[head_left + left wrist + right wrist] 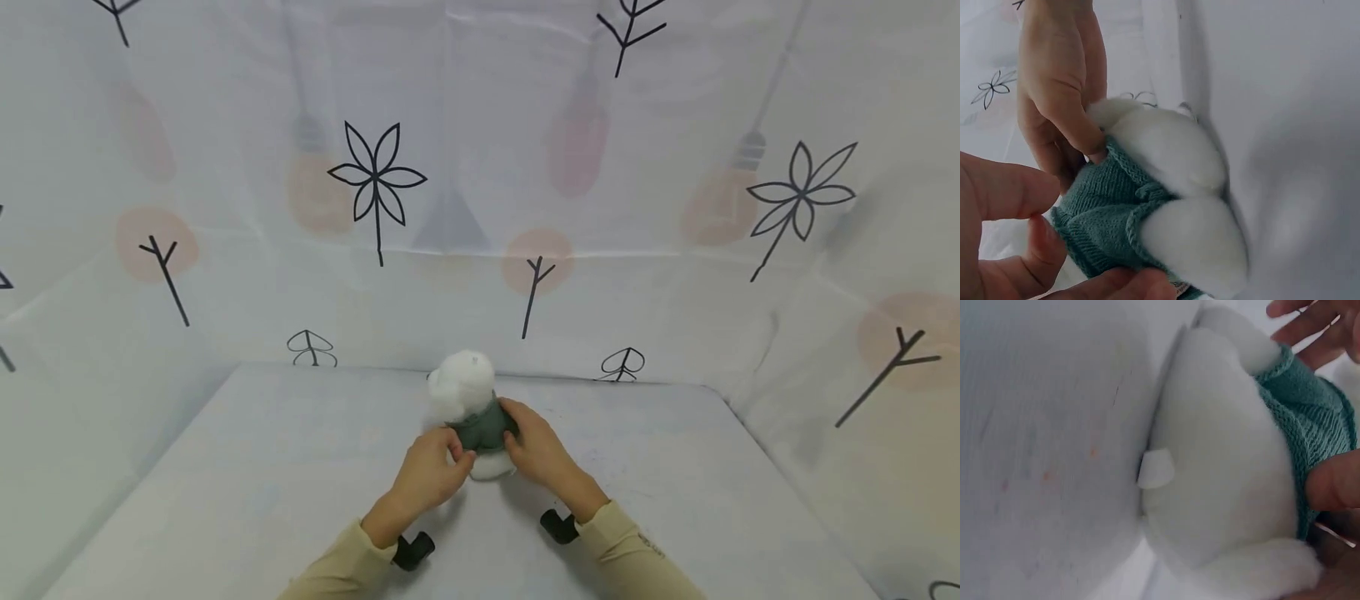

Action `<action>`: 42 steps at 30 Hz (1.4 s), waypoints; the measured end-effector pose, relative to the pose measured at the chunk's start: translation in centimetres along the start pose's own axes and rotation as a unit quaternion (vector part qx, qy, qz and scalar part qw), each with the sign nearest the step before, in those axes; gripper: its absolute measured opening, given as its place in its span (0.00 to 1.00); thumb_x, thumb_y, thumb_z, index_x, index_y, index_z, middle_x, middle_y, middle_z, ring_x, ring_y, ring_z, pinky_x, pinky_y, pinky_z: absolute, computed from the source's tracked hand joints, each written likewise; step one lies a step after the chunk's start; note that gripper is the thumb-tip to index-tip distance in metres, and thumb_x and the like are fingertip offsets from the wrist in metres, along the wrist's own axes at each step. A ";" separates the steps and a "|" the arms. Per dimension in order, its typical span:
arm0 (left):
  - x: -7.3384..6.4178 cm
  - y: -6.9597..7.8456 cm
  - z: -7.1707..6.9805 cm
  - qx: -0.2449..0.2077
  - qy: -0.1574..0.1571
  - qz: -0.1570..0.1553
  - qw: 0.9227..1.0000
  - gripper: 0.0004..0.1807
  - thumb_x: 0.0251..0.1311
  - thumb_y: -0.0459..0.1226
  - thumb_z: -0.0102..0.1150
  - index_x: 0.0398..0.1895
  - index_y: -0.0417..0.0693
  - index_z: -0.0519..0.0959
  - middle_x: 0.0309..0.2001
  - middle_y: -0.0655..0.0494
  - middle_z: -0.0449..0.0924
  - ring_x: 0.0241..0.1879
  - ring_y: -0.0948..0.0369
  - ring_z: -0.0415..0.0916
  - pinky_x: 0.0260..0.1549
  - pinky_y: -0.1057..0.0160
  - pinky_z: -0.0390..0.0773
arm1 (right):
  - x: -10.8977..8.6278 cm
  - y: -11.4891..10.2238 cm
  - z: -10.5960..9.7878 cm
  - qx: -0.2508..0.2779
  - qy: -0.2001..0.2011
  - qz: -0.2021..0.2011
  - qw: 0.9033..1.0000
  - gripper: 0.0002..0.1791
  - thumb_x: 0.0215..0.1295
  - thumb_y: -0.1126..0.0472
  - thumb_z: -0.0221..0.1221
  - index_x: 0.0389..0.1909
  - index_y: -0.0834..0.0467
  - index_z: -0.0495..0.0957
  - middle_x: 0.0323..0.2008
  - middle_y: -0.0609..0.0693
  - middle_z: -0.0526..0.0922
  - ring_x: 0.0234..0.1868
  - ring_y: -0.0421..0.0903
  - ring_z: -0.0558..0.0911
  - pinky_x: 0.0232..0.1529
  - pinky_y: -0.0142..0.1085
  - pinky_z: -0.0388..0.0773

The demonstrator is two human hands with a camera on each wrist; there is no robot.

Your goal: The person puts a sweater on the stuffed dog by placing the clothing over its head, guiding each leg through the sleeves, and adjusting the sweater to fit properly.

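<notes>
A fluffy white plush animal with a dark green knitted sweater round its body is on the white table in front of me. My right hand grips the sweater at its right side, the thumb pressing on the knit in the right wrist view. At the lower left, my left hand has thumb and index finger close together beside the knit. Its other fingers touch the sweater's edge in the left wrist view. A small white tab sticks out of the plush in the right wrist view.
The white tabletop spreads around the toy. A pale printed cloth with plant drawings hangs behind and at the sides. Black wrist mounts sit under both sleeves.
</notes>
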State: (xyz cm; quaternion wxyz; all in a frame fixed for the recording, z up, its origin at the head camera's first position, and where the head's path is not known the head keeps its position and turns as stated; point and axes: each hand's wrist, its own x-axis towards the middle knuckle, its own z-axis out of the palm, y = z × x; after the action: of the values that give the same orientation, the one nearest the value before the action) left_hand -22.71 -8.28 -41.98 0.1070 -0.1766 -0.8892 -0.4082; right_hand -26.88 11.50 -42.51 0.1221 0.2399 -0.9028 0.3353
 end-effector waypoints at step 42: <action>1.7 -0.7 -1.5 -0.188 0.171 0.030 0.967 0.25 0.59 0.30 0.60 0.58 0.33 0.64 0.51 0.41 0.68 0.55 0.49 0.69 0.56 0.51 0.71 | -0.3 -1.9 -0.3 0.090 0.067 -0.061 0.992 0.40 0.62 0.47 0.62 0.71 0.55 0.59 0.63 0.53 0.70 0.60 0.50 0.73 0.56 0.49 0.71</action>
State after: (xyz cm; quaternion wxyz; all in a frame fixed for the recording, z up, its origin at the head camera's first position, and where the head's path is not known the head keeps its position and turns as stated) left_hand -24.47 -9.47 -40.97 0.2349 -0.1473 -0.7595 -0.5885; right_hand -25.58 10.56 -41.36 0.1804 0.2815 -0.8426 0.4223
